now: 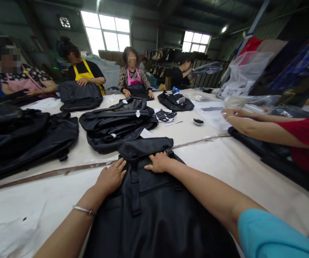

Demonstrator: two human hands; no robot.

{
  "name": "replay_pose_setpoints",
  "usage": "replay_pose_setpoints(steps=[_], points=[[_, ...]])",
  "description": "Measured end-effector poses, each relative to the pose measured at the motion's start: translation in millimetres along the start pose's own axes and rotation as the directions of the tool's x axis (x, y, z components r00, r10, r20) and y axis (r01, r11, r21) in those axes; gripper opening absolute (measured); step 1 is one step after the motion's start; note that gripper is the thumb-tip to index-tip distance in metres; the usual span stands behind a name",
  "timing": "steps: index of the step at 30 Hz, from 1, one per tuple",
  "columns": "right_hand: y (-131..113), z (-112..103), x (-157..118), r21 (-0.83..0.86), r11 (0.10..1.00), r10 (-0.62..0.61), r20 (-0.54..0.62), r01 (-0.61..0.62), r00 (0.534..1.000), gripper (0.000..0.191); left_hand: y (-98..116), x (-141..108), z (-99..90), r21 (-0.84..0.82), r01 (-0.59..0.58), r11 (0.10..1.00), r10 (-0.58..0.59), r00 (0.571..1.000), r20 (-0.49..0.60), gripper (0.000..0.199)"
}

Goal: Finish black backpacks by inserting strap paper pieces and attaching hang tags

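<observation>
right sleeve [274,233]: short, bright turquoise | left-wrist bangle [82,209]: thin, silver

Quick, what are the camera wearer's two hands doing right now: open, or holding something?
Left hand: open, touching the upper edge of the black bag.
Right hand: open, resting on the bag by its flap.

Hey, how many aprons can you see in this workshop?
3: a pale pink apron at far left, a yellow apron to its right, and a bright pink apron near the centre. Others may be hidden.
</observation>
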State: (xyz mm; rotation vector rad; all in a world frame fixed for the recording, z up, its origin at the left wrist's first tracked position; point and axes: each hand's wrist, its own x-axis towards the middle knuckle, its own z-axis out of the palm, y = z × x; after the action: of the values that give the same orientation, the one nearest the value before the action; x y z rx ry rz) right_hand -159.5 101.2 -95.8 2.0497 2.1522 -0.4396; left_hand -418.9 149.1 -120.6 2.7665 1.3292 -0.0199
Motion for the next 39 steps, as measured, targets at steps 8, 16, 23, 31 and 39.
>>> replay_pose_setpoints(steps=[8, 16, 23, 31, 39], points=[[23, -19, -56, 0.137, 0.979, -0.069, -0.468, 0.149, 0.881, 0.033, -10, 6, 13.4, -0.025, -0.031, 0.999, 0.03, 0.999, -0.043, 0.057], [111, -18, -30, 0.398, 0.909, 0.253, -0.294, -0.123, 0.922, 0.024, -9, 6, 15.2, -0.027, -0.057, 0.998, 0.054, 0.994, -0.095, 0.056], [111, -6, -4, 0.356, 0.901, 0.321, -0.164, -0.247, 0.933, 0.028, -6, 7, 13.5, 0.002, -0.044, 0.999, 0.044, 0.997, -0.068, 0.056], [100, -7, -4, 0.244, 0.928, 0.318, -0.115, -0.283, 0.941, 0.027, -2, 5, 11.5, 0.003, 0.027, 1.0, -0.027, 0.999, -0.033, 0.054], [101, -5, -3, 0.17, 0.966, 0.214, -0.109, -0.194, 0.971, 0.023, -3, 6, 13.6, -0.006, 0.024, 1.0, -0.024, 0.999, -0.043, 0.054]])
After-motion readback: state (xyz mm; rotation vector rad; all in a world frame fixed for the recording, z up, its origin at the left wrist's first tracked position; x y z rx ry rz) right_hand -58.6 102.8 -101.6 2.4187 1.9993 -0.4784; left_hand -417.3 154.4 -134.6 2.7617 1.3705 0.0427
